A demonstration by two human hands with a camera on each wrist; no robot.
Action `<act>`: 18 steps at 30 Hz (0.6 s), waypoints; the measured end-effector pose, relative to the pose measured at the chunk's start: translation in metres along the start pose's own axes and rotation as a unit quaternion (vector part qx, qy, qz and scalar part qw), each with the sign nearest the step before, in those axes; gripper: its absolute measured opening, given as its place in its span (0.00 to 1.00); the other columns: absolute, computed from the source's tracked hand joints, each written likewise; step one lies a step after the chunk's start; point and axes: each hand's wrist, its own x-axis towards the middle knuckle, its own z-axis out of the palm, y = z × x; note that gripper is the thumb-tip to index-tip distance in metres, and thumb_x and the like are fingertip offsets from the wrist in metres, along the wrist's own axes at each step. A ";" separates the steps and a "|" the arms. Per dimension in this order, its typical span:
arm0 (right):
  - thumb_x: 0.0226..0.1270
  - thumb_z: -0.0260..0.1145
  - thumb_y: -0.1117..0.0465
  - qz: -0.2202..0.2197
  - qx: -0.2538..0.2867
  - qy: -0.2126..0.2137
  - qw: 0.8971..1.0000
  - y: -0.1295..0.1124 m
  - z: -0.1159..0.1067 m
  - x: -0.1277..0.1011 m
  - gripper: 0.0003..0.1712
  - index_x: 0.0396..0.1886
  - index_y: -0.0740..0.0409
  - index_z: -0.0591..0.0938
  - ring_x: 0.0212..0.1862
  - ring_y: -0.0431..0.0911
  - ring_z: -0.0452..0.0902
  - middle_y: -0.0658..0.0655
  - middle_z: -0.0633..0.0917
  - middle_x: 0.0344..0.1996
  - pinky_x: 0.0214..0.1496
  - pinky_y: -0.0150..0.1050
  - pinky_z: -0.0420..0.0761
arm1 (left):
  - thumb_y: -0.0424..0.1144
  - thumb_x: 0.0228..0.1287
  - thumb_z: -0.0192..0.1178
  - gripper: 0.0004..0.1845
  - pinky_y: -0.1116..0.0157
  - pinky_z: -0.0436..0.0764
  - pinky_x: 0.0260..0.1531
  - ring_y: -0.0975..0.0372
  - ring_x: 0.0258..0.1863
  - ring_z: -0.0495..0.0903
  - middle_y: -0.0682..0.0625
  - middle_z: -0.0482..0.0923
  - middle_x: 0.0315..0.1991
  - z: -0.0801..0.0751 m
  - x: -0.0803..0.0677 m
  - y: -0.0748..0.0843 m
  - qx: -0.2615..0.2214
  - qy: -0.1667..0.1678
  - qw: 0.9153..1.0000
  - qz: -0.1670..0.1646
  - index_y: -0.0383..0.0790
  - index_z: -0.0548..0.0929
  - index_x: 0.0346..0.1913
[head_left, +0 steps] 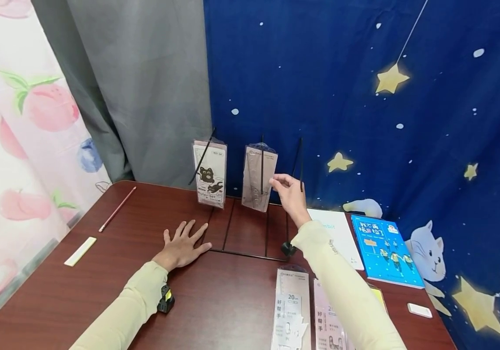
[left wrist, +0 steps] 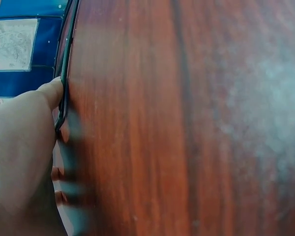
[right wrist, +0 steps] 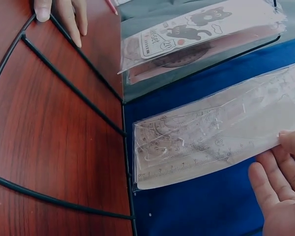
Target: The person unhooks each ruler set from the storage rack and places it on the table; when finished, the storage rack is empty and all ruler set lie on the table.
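Note:
A black wire display rack (head_left: 239, 253) stands on the dark red table (head_left: 215, 301), with upright hooks at its back. Two ruler packs hang from it: one with a black cat print (head_left: 209, 177) on the left, and a clear one (head_left: 258, 179) in the middle. My right hand (head_left: 275, 181) pinches the right edge of the clear pack (right wrist: 211, 142); in the right wrist view its fingertips (right wrist: 291, 141) meet the pack's end. The hook to the right (head_left: 300, 160) is bare. My left hand (head_left: 184, 245) lies flat on the table, fingers spread, against the rack's base wire (left wrist: 64, 88).
A pencil (head_left: 117, 209) and a white strip (head_left: 80, 251) lie at the left. Two more ruler packs (head_left: 291, 311) lie near the front edge. A white booklet (head_left: 339, 233), a blue book (head_left: 385, 250) and a small white eraser (head_left: 419, 310) are on the right. Curtains hang close behind.

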 end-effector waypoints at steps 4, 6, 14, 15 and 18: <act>0.73 0.70 0.57 -0.003 0.013 -0.004 1.000 -0.001 0.000 -0.001 0.15 0.52 0.62 0.88 0.48 0.56 0.91 0.65 0.91 0.48 0.59 0.52 0.85 | 0.67 0.78 0.44 0.41 0.24 0.35 0.71 0.37 0.84 0.41 0.35 0.44 0.84 0.002 0.001 -0.003 -0.006 0.001 1.000 -0.001 0.52 0.54 0.84; 0.73 0.70 0.58 -0.004 0.023 -0.008 1.000 -0.002 0.000 -0.002 0.14 0.51 0.63 0.88 0.45 0.54 0.91 0.66 0.91 0.48 0.57 0.52 0.86 | 0.68 0.77 0.44 0.41 0.24 0.34 0.71 0.37 0.84 0.40 0.35 0.44 0.84 0.003 0.002 -0.005 -0.010 0.002 1.000 0.001 0.53 0.53 0.84; 0.72 0.71 0.59 -0.016 0.021 -0.009 1.000 -0.004 -0.003 -0.010 0.13 0.49 0.63 0.88 0.41 0.52 0.91 0.66 0.91 0.45 0.53 0.50 0.88 | 0.70 0.76 0.43 0.42 0.23 0.34 0.70 0.37 0.83 0.40 0.36 0.45 0.84 0.010 0.009 -0.010 -0.018 0.010 1.000 0.007 0.55 0.54 0.84; 0.72 0.71 0.59 -0.016 0.020 -0.011 1.000 -0.005 -0.003 -0.012 0.13 0.50 0.63 0.88 0.41 0.52 0.91 0.66 0.91 0.45 0.52 0.49 0.88 | 0.68 0.77 0.45 0.41 0.23 0.34 0.71 0.38 0.84 0.40 0.36 0.44 0.84 0.010 0.009 -0.010 -0.019 0.010 1.000 0.005 0.55 0.53 0.84; 0.72 0.71 0.58 -0.007 0.016 -0.013 1.000 -0.007 -0.005 -0.017 0.13 0.49 0.62 0.88 0.43 0.54 0.91 0.65 0.91 0.45 0.55 0.52 0.87 | 0.65 0.78 0.46 0.40 0.23 0.35 0.71 0.37 0.83 0.41 0.36 0.45 0.84 0.006 0.007 -0.005 -0.007 0.006 1.000 0.001 0.53 0.54 0.84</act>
